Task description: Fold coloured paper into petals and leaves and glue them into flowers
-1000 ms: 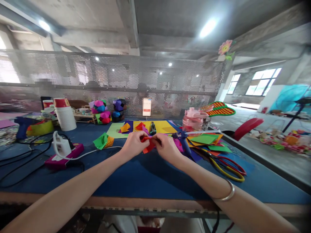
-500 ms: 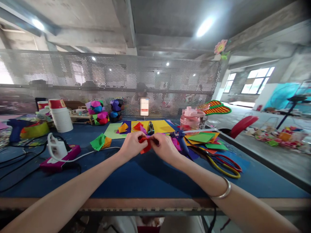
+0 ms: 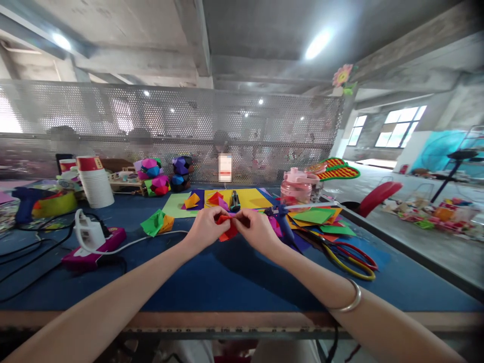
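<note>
A small piece of folded red paper (image 3: pixel 228 233) is held between my two hands above the blue table. My left hand (image 3: pixel 209 227) pinches its left side, fingers curled. Thumb and fingers of my right hand (image 3: pixel 253 229) close on its upper right edge. Part of the paper is hidden behind the fingers. Just beyond the hands lie a pink and red folded paper piece (image 3: pixel 218 199), an orange folded piece (image 3: pixel 191 201) and a dark stapler-like tool (image 3: pixel 235 200) on yellow sheets (image 3: pixel 251 197). To the left rests a green and orange folded piece (image 3: pixel 153 225).
Scissors (image 3: pixel 351 259), a blue glue gun (image 3: pixel 285 224), loose coloured sheets (image 3: pixel 313 216) and a pink jug (image 3: pixel 296 187) stand on the right. Leftward are a power strip (image 3: pixel 94 249) with cables, stacked paper cups (image 3: pixel 94 184) and paper balls (image 3: pixel 155 176). A perforated screen (image 3: pixel 242 116) backs the table.
Both hands keep their pinch on the red paper, and its lower part has turned slightly to show more of its face. The view has shifted very little.
</note>
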Demonstrator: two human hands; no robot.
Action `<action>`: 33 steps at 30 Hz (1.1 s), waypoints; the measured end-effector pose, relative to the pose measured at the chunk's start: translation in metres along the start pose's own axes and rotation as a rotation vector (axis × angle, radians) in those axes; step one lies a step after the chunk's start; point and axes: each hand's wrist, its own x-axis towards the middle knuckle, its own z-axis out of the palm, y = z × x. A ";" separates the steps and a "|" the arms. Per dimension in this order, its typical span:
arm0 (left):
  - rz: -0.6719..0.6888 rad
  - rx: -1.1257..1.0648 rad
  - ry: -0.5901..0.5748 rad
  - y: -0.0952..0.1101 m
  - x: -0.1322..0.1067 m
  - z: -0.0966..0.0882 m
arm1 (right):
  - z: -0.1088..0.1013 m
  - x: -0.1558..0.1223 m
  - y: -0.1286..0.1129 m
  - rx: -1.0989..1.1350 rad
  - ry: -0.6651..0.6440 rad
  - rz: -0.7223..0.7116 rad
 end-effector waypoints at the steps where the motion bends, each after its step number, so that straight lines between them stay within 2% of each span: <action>1: 0.014 0.006 -0.010 0.000 0.000 0.000 | -0.001 -0.001 0.000 -0.034 0.010 -0.015; 9: 0.148 0.086 -0.040 -0.001 -0.003 0.001 | -0.002 -0.003 0.000 -0.194 0.032 -0.084; 20: 0.117 0.034 -0.059 -0.001 -0.002 -0.001 | -0.002 -0.005 -0.002 -0.215 -0.002 -0.146; 23: 0.129 0.111 -0.073 -0.003 -0.002 0.000 | -0.001 -0.004 0.000 -0.278 -0.012 -0.173; 28: 0.222 0.287 -0.084 -0.003 -0.005 0.000 | -0.001 -0.004 0.003 -0.408 -0.060 -0.221; 33: 0.152 0.253 -0.024 -0.002 -0.002 -0.002 | -0.004 -0.003 0.002 -0.244 -0.047 -0.240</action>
